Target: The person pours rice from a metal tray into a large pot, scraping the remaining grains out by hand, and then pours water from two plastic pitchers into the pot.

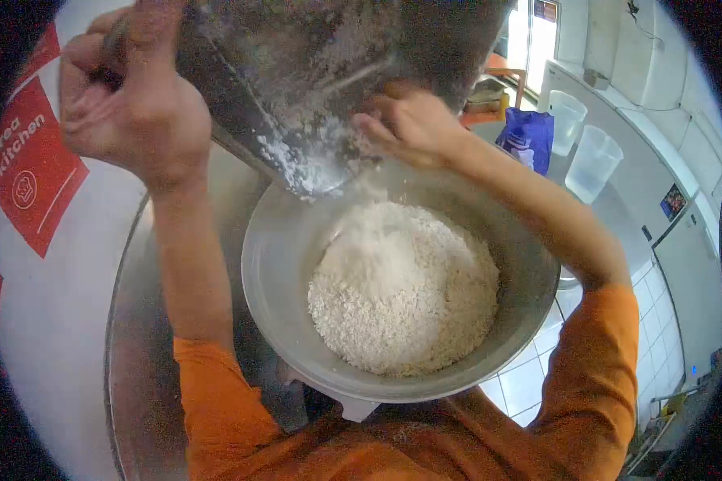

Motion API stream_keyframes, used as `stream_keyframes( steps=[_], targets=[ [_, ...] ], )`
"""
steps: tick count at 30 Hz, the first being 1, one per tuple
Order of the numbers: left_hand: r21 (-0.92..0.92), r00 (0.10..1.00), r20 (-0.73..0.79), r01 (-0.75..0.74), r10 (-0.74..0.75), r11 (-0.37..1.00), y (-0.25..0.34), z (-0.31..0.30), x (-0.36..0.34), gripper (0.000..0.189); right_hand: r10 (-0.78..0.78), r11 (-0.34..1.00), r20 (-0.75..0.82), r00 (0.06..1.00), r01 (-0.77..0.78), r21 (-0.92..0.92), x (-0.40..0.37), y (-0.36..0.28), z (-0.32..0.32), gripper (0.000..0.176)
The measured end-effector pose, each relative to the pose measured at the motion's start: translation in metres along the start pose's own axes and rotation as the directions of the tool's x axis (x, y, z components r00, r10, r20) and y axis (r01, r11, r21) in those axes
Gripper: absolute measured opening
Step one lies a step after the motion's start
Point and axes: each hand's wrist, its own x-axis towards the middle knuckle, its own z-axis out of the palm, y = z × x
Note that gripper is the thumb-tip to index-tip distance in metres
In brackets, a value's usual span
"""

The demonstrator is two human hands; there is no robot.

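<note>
A dark metal tray (313, 72), dusted with white flour, is tilted over a large metal bowl (285, 264). The bowl holds a heap of white flaky flour (401, 289). My left hand (128, 104) grips the tray's upper left edge. My right hand (409, 124) reaches under the tray's lower edge, fingers at the flour that slides off it into the bowl. Both sleeves are orange.
The bowl rests on a round metal surface (136, 337). A red and white sign (32, 160) lies to the left. A blue bag (528, 138) and two clear plastic jugs (592, 163) stand on a counter at the upper right. White floor tiles show below.
</note>
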Motion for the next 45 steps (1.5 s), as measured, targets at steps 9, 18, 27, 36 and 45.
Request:
stream_keyframes(
  steps=[9, 18, 27, 36, 45],
  targets=[
    [0.127, 0.964, -0.250, -0.062, 0.093, 0.990, 0.013, 0.043, 0.004, 0.014, -0.086, 0.888, 0.043, 0.995, 0.057, 0.456, -0.016, -0.023, 0.028, 0.067],
    [0.374, 0.981, -0.192, 0.041, 0.034, 0.927, 0.014, 0.015, 0.012, 0.015, 0.070, 0.997, -0.009, 0.998, -0.070, 0.013, 0.024, -0.026, 0.012, 0.073],
    [0.414, 0.986, -0.161, 0.036, 0.034, 0.910, 0.007, -0.001, -0.003, 0.015, -0.035, 0.970, 0.499, 0.866, -0.090, 0.225, -0.037, -0.046, -0.046, 0.057],
    [0.655, 0.994, 0.085, -0.108, 0.070, 0.748, 0.011, -0.024, 0.017, 0.015, -0.241, 0.953, 0.075, 0.968, 0.250, -0.172, -0.038, -0.087, -0.045, 0.020],
    [0.178, 0.964, -0.257, 0.121, -0.072, 0.977, 0.016, 0.021, -0.002, 0.019, -0.104, 0.749, -0.547, 0.831, 0.427, 0.507, 0.018, -0.129, 0.035, 0.063]
  ],
)
